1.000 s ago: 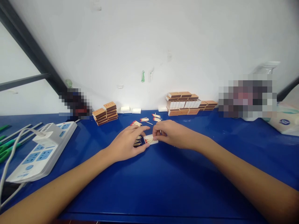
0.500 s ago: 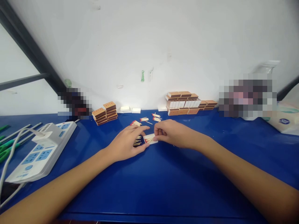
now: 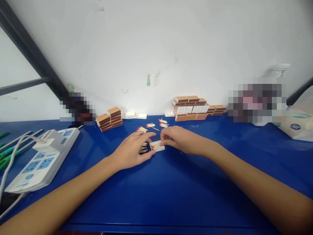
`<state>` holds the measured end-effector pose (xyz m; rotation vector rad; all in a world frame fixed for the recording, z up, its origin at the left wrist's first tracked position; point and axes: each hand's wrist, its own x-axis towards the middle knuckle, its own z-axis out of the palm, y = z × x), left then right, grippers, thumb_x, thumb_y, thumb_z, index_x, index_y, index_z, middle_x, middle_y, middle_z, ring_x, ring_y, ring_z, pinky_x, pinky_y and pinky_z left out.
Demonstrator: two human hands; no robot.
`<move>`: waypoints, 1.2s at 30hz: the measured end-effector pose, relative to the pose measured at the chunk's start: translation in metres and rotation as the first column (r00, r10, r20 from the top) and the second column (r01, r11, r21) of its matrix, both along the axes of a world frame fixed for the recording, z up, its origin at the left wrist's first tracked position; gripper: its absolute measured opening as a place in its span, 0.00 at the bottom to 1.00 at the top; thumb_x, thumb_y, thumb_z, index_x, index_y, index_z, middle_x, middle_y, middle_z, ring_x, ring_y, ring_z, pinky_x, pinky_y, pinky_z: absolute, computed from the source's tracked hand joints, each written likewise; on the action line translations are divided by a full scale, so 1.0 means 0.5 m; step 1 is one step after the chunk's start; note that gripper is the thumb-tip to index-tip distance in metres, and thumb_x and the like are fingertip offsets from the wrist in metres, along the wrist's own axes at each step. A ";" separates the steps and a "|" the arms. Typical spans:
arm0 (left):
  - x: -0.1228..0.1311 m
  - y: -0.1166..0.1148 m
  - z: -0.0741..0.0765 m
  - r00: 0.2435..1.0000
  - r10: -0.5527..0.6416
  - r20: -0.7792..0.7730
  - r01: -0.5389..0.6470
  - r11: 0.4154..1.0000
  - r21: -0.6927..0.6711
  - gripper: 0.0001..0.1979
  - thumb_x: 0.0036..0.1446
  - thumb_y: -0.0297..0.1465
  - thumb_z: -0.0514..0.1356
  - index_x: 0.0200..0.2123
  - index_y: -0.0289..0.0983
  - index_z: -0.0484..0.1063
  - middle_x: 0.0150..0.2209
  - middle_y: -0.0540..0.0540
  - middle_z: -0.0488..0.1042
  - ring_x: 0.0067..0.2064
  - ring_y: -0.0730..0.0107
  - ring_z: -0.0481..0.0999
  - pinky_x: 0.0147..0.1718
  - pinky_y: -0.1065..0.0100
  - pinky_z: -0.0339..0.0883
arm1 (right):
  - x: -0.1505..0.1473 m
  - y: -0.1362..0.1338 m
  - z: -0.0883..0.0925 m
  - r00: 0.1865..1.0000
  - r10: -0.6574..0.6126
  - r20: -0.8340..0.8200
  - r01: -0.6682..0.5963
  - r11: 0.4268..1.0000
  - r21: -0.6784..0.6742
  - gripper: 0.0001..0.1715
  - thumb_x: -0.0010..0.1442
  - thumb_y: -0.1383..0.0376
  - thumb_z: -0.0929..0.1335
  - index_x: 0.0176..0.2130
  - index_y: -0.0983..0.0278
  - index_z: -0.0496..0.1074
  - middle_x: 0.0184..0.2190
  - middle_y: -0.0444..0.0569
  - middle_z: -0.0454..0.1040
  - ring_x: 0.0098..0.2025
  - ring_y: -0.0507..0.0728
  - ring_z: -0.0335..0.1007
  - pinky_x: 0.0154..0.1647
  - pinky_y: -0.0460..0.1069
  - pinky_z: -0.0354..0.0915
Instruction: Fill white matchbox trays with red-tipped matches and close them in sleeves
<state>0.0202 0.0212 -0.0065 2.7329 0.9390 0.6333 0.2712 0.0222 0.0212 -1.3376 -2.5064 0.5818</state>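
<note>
A small white matchbox tray [image 3: 161, 148] lies on the blue table with several red-tipped matches [image 3: 153, 147] inside. My left hand [image 3: 130, 148] braces the tray's left end, thumb at the near corner and other fingers around the far side, index finger raised. From the right, my right hand [image 3: 179, 138] pinches a matchstick [image 3: 157, 146] slanting down over the tray. Loose matches [image 3: 143, 148] lie partly hidden beneath my left hand. Beyond the hands are further small heaps of matches [image 3: 163, 123].
Matchboxes stand in a stack [image 3: 109, 119] at back left and a larger stack [image 3: 190, 109] at back right. White trays [image 3: 142, 116] rest along the wall. A power strip [image 3: 41, 163] with cables and green-handled tools [image 3: 9, 151] occupy the left. A tissue pack [image 3: 297, 122] lies far right.
My right hand has lifted slightly from the tray, and the pinched matchstick now shows at a steeper slant. My left hand stays at the tray's left end.
</note>
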 end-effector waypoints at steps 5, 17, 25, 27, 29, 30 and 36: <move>0.001 0.000 0.002 1.000 -0.008 -0.001 0.008 1.000 -0.002 0.26 0.66 0.40 0.63 0.64 0.44 0.64 0.50 0.46 0.81 0.59 0.55 0.76 0.61 0.48 0.69 | -0.005 -0.003 0.003 0.999 0.040 -0.019 -0.040 0.999 0.006 0.07 0.68 0.66 0.68 0.35 0.63 0.73 0.34 0.46 0.76 0.34 0.53 0.66 0.35 0.49 0.56; 0.003 -0.001 0.002 1.000 -0.020 0.010 0.019 1.000 0.020 0.26 0.66 0.40 0.63 0.64 0.43 0.63 0.51 0.46 0.81 0.59 0.56 0.76 0.61 0.49 0.70 | -0.014 -0.009 -0.013 0.995 0.095 -0.007 -0.094 0.994 0.063 0.06 0.67 0.67 0.69 0.36 0.63 0.73 0.33 0.45 0.75 0.32 0.52 0.63 0.35 0.49 0.56; 0.005 -0.003 0.002 0.999 -0.028 0.017 0.028 0.999 0.024 0.25 0.66 0.39 0.63 0.63 0.44 0.64 0.50 0.46 0.81 0.58 0.55 0.76 0.59 0.48 0.71 | -0.018 -0.008 -0.018 0.996 0.082 -0.038 -0.080 0.995 0.055 0.07 0.69 0.63 0.69 0.39 0.63 0.76 0.32 0.45 0.75 0.31 0.52 0.64 0.34 0.49 0.56; 0.005 -0.003 0.003 0.999 -0.027 0.020 0.026 0.999 0.028 0.25 0.66 0.39 0.63 0.63 0.43 0.64 0.50 0.46 0.81 0.58 0.55 0.76 0.59 0.49 0.71 | -0.018 -0.007 -0.022 0.994 0.098 -0.041 -0.095 0.994 0.062 0.07 0.69 0.64 0.69 0.38 0.63 0.77 0.32 0.45 0.76 0.31 0.52 0.65 0.34 0.49 0.56; 0.005 -0.003 0.004 0.999 -0.025 0.023 0.025 0.999 0.026 0.25 0.66 0.39 0.63 0.63 0.43 0.64 0.50 0.45 0.81 0.58 0.55 0.76 0.59 0.49 0.71 | -0.017 -0.007 -0.023 0.994 0.106 -0.040 -0.103 0.992 0.079 0.07 0.69 0.64 0.70 0.38 0.63 0.77 0.32 0.45 0.76 0.31 0.52 0.65 0.34 0.48 0.56; 0.005 -0.003 0.004 0.999 -0.027 0.025 0.026 0.999 0.024 0.25 0.66 0.39 0.63 0.64 0.43 0.64 0.50 0.45 0.81 0.58 0.56 0.76 0.59 0.49 0.71 | -0.017 -0.006 -0.023 0.994 0.106 -0.040 -0.102 0.991 0.085 0.06 0.68 0.63 0.70 0.39 0.63 0.77 0.33 0.45 0.77 0.32 0.52 0.66 0.35 0.48 0.56; 0.004 -0.004 0.002 1.000 -0.017 0.015 0.017 0.999 0.027 0.25 0.66 0.40 0.63 0.63 0.42 0.64 0.51 0.45 0.81 0.59 0.55 0.76 0.61 0.48 0.70 | -0.012 -0.003 -0.018 0.987 0.145 -0.063 -0.141 0.988 0.060 0.06 0.68 0.66 0.70 0.42 0.63 0.79 0.38 0.48 0.80 0.37 0.53 0.71 0.38 0.48 0.60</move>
